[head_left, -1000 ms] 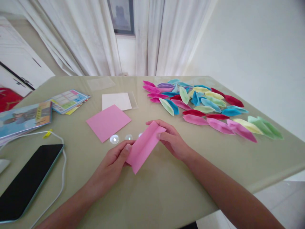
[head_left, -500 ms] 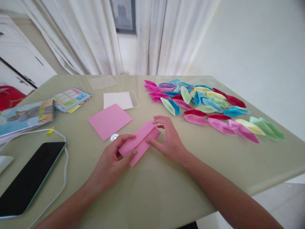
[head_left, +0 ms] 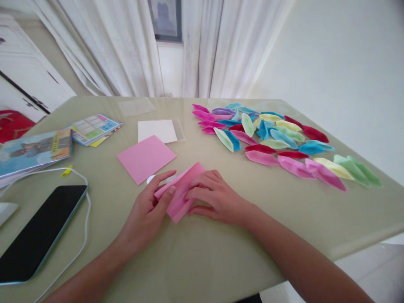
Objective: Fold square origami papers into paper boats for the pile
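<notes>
A creased pink paper [head_left: 182,194] is held between both hands above the table, its folded flap partly raised. My left hand [head_left: 150,206] pinches its left edge between thumb and fingers. On its right side, my right hand [head_left: 214,195] grips the paper with bent fingers, which cover part of it. Just behind lies a flat stack of pink square paper [head_left: 147,159], with a small white round object [head_left: 150,179] at its near corner. Several folded, boat-shaped papers in many colours [head_left: 274,144] are spread at the right.
A black phone [head_left: 41,231] and a white cable [head_left: 89,210] lie at the left. Behind them are a booklet [head_left: 38,152] and printed cards [head_left: 94,128]. White paper in a clear sleeve [head_left: 158,131] rests beyond the pink stack on the table [head_left: 202,265].
My right hand has moved down and left, from the paper's upper end onto its right side. The paper has tilted up and its folds have opened somewhat.
</notes>
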Demonstrator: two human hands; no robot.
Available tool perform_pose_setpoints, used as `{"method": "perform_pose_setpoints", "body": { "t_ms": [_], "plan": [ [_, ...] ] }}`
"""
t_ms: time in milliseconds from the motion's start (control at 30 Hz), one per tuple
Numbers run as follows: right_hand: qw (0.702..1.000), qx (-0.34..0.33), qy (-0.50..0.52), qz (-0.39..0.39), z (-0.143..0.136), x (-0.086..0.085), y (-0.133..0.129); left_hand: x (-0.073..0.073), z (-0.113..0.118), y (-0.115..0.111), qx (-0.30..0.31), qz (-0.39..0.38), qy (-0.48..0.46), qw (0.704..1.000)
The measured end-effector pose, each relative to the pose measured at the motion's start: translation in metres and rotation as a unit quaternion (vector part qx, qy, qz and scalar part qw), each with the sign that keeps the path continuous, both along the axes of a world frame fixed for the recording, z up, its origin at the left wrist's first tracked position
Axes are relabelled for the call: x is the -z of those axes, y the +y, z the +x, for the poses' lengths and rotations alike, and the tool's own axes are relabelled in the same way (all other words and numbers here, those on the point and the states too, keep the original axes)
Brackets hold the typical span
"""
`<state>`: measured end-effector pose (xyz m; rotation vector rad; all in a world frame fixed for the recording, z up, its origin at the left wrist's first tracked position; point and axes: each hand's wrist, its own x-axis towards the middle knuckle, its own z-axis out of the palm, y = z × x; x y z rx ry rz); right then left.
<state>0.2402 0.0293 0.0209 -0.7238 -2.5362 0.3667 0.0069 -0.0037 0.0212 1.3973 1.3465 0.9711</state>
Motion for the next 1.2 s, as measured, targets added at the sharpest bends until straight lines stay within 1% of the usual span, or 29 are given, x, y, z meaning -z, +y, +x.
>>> {"method": "perform_pose_setpoints", "body": {
  "t_ms": [67,133,167,233,267,300,367,433,467,533,600,733,833,933,1000,1133,1200],
  "plan": [
    [0.999,-0.019,-0.022,0.029,-0.002,0.000,-0.003,0.002,0.000,0.001,0.009,0.000,-0.028,1.000],
    [0.997,-0.039,-0.041,0.052,-0.004,0.000,-0.005,0.006,0.000,0.002,0.014,0.028,-0.029,0.999],
    [0.996,-0.046,-0.053,0.058,-0.004,0.000,-0.005,0.009,-0.001,0.002,0.014,0.050,-0.007,0.999],
    [0.995,-0.050,-0.075,0.053,-0.003,-0.001,-0.003,0.014,-0.005,0.005,0.020,0.110,0.078,0.991],
    [0.995,-0.048,-0.082,0.042,-0.001,-0.002,-0.001,0.016,-0.007,0.006,0.028,0.148,0.135,0.979],
    [0.995,-0.047,-0.085,0.026,0.001,-0.003,0.001,0.019,-0.010,0.008,0.039,0.189,0.192,0.962],
    [0.995,-0.057,-0.081,-0.012,0.006,-0.006,0.006,0.023,-0.017,0.012,0.068,0.273,0.288,0.916],
    [0.994,-0.069,-0.072,-0.045,0.010,-0.008,0.010,0.026,-0.023,0.015,0.112,0.331,0.343,0.872],
    [0.993,-0.073,-0.068,-0.062,0.012,-0.009,0.011,0.026,-0.026,0.016,0.146,0.348,0.353,0.856],
    [0.991,-0.073,-0.057,-0.098,0.014,-0.010,0.013,0.026,-0.029,0.018,0.217,0.359,0.353,0.837],
    [0.987,-0.064,-0.041,-0.142,0.014,-0.011,0.014,0.023,-0.029,0.018,0.252,0.351,0.347,0.832],
    [0.979,-0.015,0.002,-0.202,0.012,-0.006,0.014,0.018,-0.024,0.014,0.242,0.344,0.348,0.838],
    [0.977,0.034,0.026,-0.208,0.009,0.001,0.014,0.016,-0.022,0.013,0.274,0.353,0.315,0.837],
    [0.977,0.056,0.037,-0.200,0.007,0.005,0.014,0.016,-0.023,0.013,0.305,0.349,0.291,0.837],
    [0.978,0.061,0.041,-0.197,0.006,0.006,0.014,0.015,-0.024,0.013,0.312,0.347,0.302,0.831],
    [0.977,0.076,0.033,-0.199,0.004,0.007,0.013,0.013,-0.024,0.013,0.321,0.362,0.335,0.809],
    [0.976,0.086,0.026,-0.200,0.003,0.007,0.013,0.013,-0.023,0.013,0.324,0.367,0.343,0.802]
  ]
}}
